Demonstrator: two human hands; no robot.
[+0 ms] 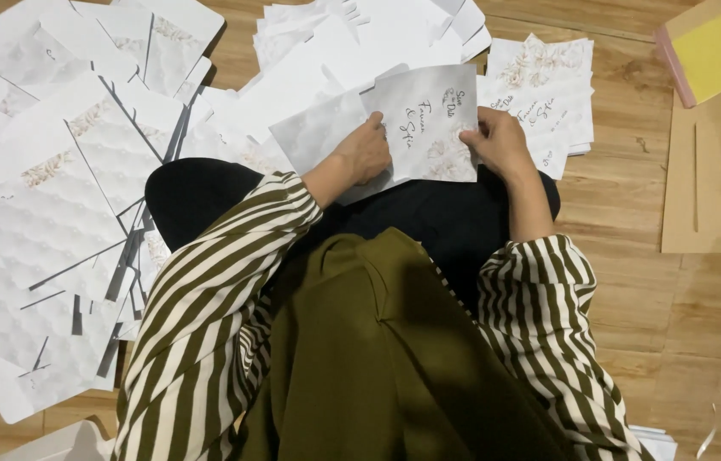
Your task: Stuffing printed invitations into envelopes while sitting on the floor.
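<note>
White marbled paper card with script lettering (425,128): I see it between both grips, left hand (365,154) pinching its left edge, right hand (497,141) clasping its right edge.

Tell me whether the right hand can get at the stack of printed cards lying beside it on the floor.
Probably yes: the right hand sits right next to the stack of printed cards, with nothing between them, though it now grips the grey card.

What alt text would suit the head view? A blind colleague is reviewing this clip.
Seen from above, a seated person in striped sleeves holds a white printed card over their lap, left hand and right hand gripping its lower edges. Flat white card sheets spread over the wooden floor; brown cardboard lies at right.
</note>
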